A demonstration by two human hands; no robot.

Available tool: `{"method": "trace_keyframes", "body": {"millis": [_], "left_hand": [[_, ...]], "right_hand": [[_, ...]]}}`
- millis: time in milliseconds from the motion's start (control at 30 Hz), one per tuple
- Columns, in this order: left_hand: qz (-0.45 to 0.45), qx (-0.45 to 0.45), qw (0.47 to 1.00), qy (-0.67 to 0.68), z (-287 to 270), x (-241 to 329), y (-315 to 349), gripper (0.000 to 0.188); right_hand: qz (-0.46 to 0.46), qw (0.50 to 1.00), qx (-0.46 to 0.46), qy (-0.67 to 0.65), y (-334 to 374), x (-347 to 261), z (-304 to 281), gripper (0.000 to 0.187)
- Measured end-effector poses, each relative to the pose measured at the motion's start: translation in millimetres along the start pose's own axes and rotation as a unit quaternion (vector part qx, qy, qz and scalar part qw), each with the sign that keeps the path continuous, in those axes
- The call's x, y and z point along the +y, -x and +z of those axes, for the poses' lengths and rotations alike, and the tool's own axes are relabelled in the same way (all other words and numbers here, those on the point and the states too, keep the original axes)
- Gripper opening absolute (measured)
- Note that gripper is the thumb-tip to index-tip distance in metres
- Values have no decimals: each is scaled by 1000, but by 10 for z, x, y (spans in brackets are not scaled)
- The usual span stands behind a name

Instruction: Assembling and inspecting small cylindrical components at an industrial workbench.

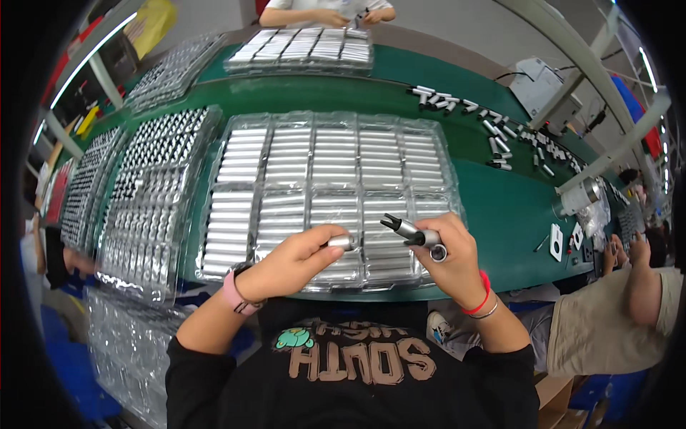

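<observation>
Silver tubes (406,229) pinched: L hand (294,261) w/ one, R hand (456,259) w/ several, over clear tray (356,187).

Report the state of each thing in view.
Left grip, shut on a silver piece.
Right grip, shut around several silver-and-black pieces.
Central clear tray, loaded with silver tubes in rows.
Far clear tray, loaded in rows.
Loose pieces, scattered on the green table.

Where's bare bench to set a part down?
Best: green bench right of the center tray, left of the white plate, below the scattered tubes. Also a strip between center tray and far tray. Crowded: the end holding the left-hand trays.
</observation>
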State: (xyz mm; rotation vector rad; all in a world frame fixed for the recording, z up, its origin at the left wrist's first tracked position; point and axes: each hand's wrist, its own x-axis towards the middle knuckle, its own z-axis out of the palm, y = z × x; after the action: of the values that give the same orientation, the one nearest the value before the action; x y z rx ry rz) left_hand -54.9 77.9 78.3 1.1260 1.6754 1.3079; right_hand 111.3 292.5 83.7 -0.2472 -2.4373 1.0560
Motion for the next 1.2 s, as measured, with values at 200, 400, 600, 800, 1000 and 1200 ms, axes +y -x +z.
{"method": "trace_keyframes", "body": {"millis": [200, 400, 600, 800, 1000, 1200], "left_hand": [[-5, -30, 998, 48, 42, -18, -82, 23], [-59, -130, 980, 138, 30, -78, -118, 19], [-196, -236, 871, 382, 160, -219, -117, 18], [97, -42, 988, -114, 319, -129, 32, 16], [334, 90, 896, -279, 373, -251, 18, 24], [317, 94, 915, -231, -170, -332, -7, 22]], "right_hand": [[-227, 953, 37, 197, 57, -64, 83, 37], [-378, 885, 14, 272, 7, -74, 53, 28], [-444, 836, -13, 323, 53, -153, 104, 25], [-316, 907, -81, 265, 180, -148, 166, 28], [-213, 959, -102, 156, 247, -127, 239, 37], [-135, 991, -15, 9, 195, -63, 239, 45]]}}
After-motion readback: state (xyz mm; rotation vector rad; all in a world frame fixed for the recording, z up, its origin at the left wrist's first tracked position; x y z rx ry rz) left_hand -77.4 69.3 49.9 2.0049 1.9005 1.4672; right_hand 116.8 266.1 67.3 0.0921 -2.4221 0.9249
